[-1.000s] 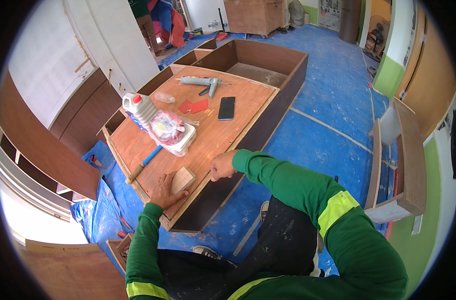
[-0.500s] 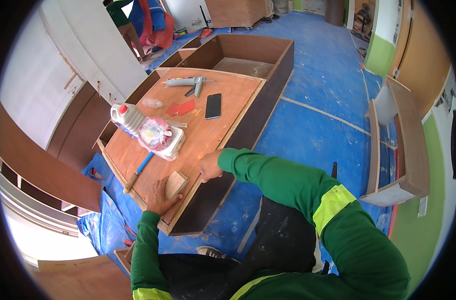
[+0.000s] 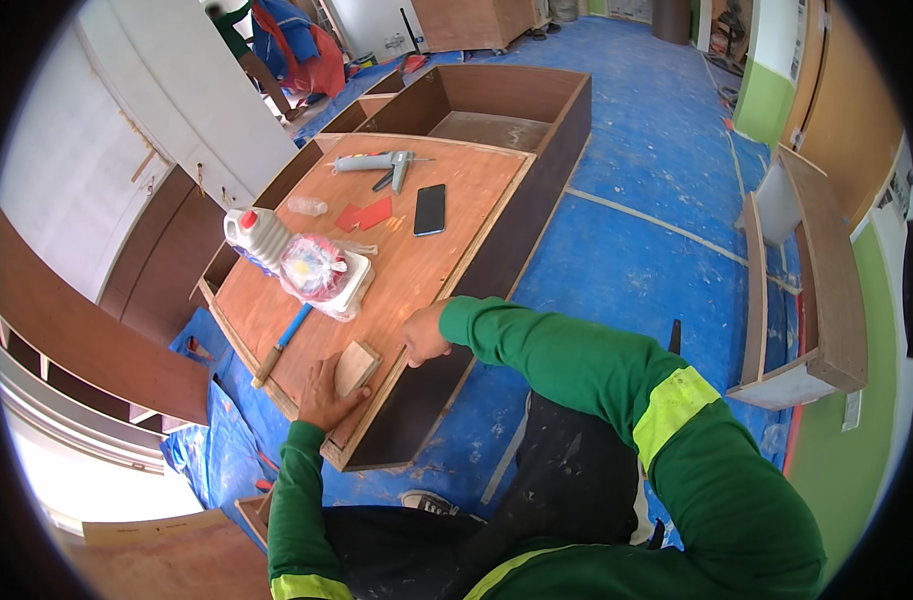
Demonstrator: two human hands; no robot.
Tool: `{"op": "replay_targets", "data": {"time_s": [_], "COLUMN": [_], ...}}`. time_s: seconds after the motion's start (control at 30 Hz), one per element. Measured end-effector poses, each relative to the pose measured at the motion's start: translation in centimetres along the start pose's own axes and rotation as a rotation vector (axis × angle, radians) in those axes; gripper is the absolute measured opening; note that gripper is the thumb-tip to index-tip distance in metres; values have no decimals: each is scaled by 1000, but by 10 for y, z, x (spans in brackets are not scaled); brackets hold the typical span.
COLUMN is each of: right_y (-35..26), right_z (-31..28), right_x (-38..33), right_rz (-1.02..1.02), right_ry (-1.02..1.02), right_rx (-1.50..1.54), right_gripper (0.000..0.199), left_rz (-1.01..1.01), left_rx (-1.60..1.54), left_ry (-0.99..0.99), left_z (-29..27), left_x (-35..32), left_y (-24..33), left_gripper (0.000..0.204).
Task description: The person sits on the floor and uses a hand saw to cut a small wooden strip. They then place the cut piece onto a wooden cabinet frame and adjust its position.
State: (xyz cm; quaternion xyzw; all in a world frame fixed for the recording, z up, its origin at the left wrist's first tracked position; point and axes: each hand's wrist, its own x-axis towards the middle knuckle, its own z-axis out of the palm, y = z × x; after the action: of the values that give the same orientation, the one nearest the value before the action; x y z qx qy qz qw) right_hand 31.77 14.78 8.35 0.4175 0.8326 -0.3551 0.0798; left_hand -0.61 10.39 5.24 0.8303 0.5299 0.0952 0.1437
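My left hand (image 3: pixel 327 397) lies on the near end of a reddish-brown wooden panel (image 3: pixel 402 275). Its thumb and fingers close round the sides of a small pale wood block (image 3: pixel 357 367) that rests on the panel. At the panel's right edge, my right hand (image 3: pixel 425 336) is closed with its fingers curled down against the wooden edge strip. What those fingers hold, if anything, is hidden. A tool with a blue and wooden handle (image 3: pixel 282 346) lies to the left of the block.
On the panel stand a white jug with a red cap (image 3: pixel 258 234) and a plastic-wrapped tub (image 3: pixel 322 272). Beyond lie a caulking gun (image 3: pixel 382 163), red sandpaper pieces (image 3: pixel 365 214) and a phone (image 3: pixel 430 210). Blue sheeting (image 3: pixel 627 260) covers the floor. A wooden frame (image 3: pixel 802 290) stands right.
The whole view has shifted slightly. Both hands stay in nearly the same places, the left at the block and the right at the panel's edge.
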Motion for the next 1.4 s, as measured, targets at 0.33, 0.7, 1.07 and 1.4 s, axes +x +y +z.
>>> {"op": "replay_targets", "data": {"time_s": [0.33, 0.7, 1.07, 1.4], "right_y": [1, 0, 3, -1], "right_z": [5, 2, 3, 2], "right_x": [6, 7, 10, 5], "right_rz": [16, 39, -3, 9], "right_ry": [22, 27, 32, 29], "right_rx": [15, -17, -15, -3], "right_gripper": [36, 38, 36, 35], "left_rz": [9, -5, 24, 23], "left_rx": [-10, 13, 36, 4], "left_ry": [30, 20, 48, 59], "left_z": [2, 2, 7, 5], "left_x": [-1, -1, -1, -1], "left_y": [2, 2, -5, 0], "left_gripper": [94, 90, 89, 90]}}
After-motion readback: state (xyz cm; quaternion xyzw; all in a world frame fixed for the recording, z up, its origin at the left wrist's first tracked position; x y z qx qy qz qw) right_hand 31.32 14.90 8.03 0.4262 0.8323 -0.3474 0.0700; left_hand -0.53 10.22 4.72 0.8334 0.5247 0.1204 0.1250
